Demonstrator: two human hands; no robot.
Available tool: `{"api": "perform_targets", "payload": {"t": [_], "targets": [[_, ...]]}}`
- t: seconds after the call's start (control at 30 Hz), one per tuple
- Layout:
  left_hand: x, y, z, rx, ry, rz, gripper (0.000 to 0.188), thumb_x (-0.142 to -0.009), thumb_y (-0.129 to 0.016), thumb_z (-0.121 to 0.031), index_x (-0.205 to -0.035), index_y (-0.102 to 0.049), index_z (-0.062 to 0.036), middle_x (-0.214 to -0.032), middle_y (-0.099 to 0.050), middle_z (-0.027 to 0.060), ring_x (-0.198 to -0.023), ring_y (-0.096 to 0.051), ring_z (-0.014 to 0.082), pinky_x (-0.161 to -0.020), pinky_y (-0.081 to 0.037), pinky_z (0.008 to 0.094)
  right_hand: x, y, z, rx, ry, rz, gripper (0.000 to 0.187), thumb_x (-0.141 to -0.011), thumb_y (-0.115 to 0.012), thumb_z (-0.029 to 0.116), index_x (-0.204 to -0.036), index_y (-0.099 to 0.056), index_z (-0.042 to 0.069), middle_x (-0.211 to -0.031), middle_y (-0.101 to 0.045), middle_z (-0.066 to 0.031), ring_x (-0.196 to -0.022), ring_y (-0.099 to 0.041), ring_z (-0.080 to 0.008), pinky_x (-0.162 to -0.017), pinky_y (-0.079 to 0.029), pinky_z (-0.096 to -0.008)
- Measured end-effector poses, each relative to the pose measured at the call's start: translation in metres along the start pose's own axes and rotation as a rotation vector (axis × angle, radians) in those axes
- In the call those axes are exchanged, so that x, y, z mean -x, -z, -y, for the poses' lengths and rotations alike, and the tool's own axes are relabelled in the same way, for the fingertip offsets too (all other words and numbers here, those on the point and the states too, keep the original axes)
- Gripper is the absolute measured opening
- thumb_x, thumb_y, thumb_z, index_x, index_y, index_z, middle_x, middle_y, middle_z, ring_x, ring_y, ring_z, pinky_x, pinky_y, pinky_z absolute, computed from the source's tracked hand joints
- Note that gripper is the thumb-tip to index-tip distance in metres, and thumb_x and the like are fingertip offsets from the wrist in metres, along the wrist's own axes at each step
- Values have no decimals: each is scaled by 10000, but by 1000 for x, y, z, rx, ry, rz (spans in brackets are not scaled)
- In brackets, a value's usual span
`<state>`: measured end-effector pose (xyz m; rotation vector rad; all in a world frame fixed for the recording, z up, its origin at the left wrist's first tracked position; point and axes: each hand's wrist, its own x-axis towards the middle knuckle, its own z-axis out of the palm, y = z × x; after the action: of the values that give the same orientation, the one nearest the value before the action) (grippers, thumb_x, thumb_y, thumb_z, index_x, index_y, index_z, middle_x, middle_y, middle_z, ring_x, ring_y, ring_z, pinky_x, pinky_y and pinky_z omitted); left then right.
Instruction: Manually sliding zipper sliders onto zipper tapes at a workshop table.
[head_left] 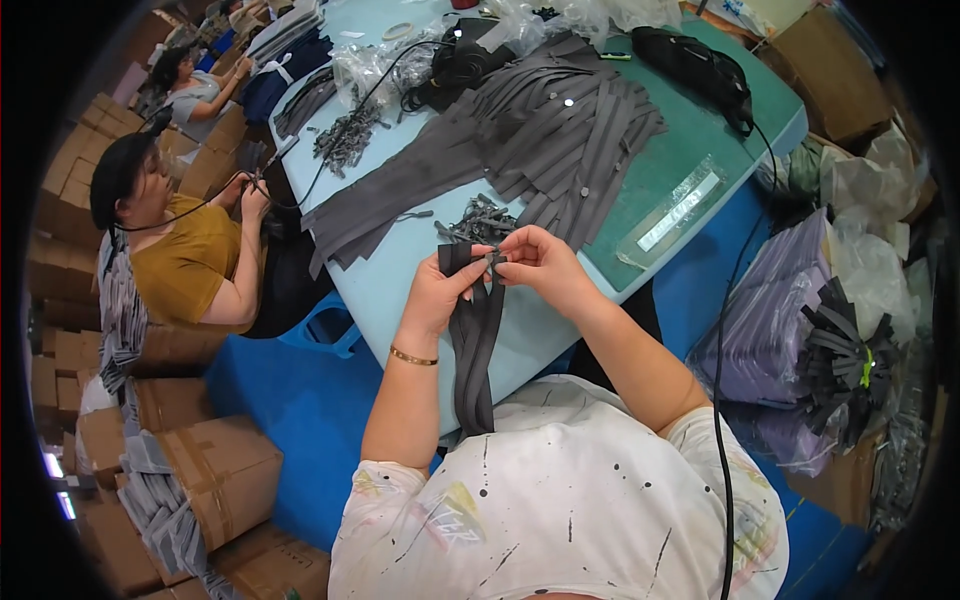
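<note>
My left hand [440,290] is closed on a dark grey zipper tape [473,350], which hangs in a doubled strip over the table edge toward my lap. Fingertips of my right hand [548,270] pinch a small grey zipper slider [494,261] at the upper end of the tape, meeting the left fingertips. How far the slider sits on the tape is hidden by the fingers. Just beyond my hands lies a small heap of grey zipper sliders with pulls [478,217]. Many long dark grey zippers [600,140] are spread past it.
On the table [540,330] are a second slider heap [345,140], a black pouch [695,70] and a clear plastic sleeve [680,212]. A black cable [722,400] runs down my right side. A co-worker [190,240] sits at left. Cardboard boxes [220,475] and purple bundles [765,340] flank the table.
</note>
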<state>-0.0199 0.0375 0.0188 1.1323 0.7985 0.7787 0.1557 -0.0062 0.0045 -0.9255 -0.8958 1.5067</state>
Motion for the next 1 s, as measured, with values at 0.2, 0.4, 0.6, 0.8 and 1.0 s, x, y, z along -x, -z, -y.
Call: {"api": "perform_targets", "payload": {"t": [0.2, 0.4, 0.6, 0.8, 1.0], "targets": [[0, -4, 3, 97, 12, -75, 185, -791, -666, -70, -964, -615, -27, -781, -629, 26, -610, -525, 55, -484, -373, 164, -2, 11, -3, 121, 65, -26, 211, -798, -626, 12, -996, -558, 30, -837, -579, -9, -765, -573, -74, -683, -489, -209], [-2, 3, 9, 36, 119, -86, 154, -779, -687, -96, -906, -619, -43, -771, -617, 11, -563, -488, 43, -468, -359, 164, -1, 13, -4, 203, 58, 37, 304, -803, -637, 32, -1103, -598, 45, -813, -586, 22, -698, -545, -38, -631, -453, -178], [-1, 0, 10, -2, 117, -99, 129, -780, -681, -94, -886, -628, -43, -756, -602, -14, -554, -476, 31, -444, -340, 163, 1, 12, -5, 190, 52, -1, 264, -800, -642, 35, -1064, -627, 38, -778, -598, 26, -664, -535, -32, -615, -442, -172], [-1, -4, 10, 12, 132, -129, 162, -753, -719, -113, -866, -623, -46, -731, -592, -21, -514, -443, 21, -430, -329, 162, 2, 13, -7, 202, 58, -24, 253, -795, -644, 31, -1047, -639, 40, -780, -604, 26, -656, -531, -28, -603, -435, -170], [2, -8, 8, -59, 130, -121, 159, -764, -714, -147, -856, -638, -42, -703, -595, -26, -492, -426, 16, -427, -311, 159, 2, 14, -8, 205, 65, -34, 261, -795, -641, 40, -1056, -639, 41, -775, -604, 22, -679, -531, -32, -612, -435, -178]]}}
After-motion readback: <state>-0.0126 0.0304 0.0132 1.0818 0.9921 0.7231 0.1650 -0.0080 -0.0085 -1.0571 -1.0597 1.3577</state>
